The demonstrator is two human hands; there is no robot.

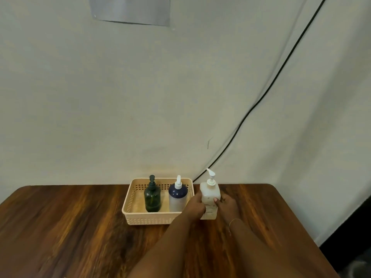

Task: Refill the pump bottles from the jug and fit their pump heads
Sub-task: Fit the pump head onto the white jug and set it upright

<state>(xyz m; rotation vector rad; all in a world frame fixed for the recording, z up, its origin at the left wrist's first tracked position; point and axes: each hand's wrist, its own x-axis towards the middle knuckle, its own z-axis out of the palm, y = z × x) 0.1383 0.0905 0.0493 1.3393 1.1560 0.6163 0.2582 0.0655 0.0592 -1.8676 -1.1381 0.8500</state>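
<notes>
On a dark wooden table [80,227], just right of a beige basket [152,217], a white bottle [209,194], upright, base on the tabletop, with its pump head [210,176] fitted and the nozzle pointing up and away to the left. Gripped from both sides: left hand [195,207] wrapped round the bottle's left flank, fingers curled onto it; right hand [225,205] clasping the right flank, thumb [215,200] pressed on the front face, other fingers hidden behind the bottle. Thin bracelet [233,220] on the right wrist. Both forearms reaching in from the lower edge, close together. Inside the basket, side by side and upright: a dark green bottle [152,199] on the left, topped with a dark pump [152,178], and a blue-topped bottle [178,197] on the right, pale in its lower body, topped with a white pump [178,182]. Blue-topped bottle close to the basket's right wall, with the left hand just outside that wall. Basket set back near the table's far edge, by a pale wall [100,97]. Black cable [281,71] slanting down the wall from the upper right to behind the white bottle. Grey sheet [130,9] high on the wall, cut off by the top edge.
</notes>
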